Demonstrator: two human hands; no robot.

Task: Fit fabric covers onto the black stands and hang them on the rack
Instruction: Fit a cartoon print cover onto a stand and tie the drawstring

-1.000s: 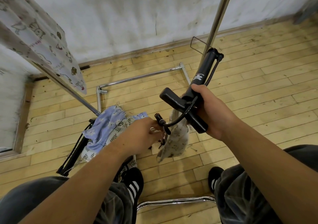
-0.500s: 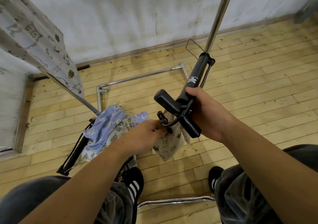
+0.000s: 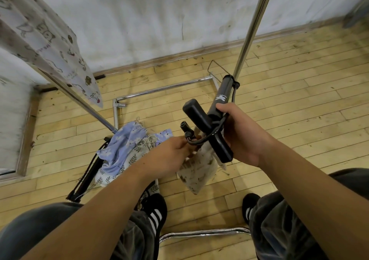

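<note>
Wood plank floor (image 3: 299, 120), pale yellow, fills most of the head view; a scuffed white wall (image 3: 159, 20) meets it at a skirting board. The chrome rack (image 3: 251, 34) stands on the floor: one upright pole at the right, one slanted pole at the left, a low base bar between them near the wall, and a curved bar at the bottom edge between the shoes (image 3: 154, 209). A hung cover (image 3: 46, 36), cream with small animal prints, drapes from the upper left over the slanted pole. A pile of covers (image 3: 123, 151), one blue floral and one white with a leaf print, lies on the floor at the foot of that pole. A second black stand (image 3: 87, 171) lies partly under the pile, its end sticking out toward the lower left. The black stand (image 3: 207, 127) is held in the air at centre, T-shaped, crossbar toward the camera, tube pointing up and away beside the upright pole. The right hand (image 3: 239, 133) grips it, fingers curled round the tube just above the crossbar. A beige cover (image 3: 197, 171) with small brown prints hangs below the crossbar, its lower end clear of the floor. The left hand (image 3: 169, 157) pinches the upper edge of this cover, fingers curled, just beside the crossbar. A thin black hose (image 3: 207, 137) loops from the tube under the crossbar and ends in a small fitting just above the left hand; whether the fingers also touch the hose cannot be told.
</note>
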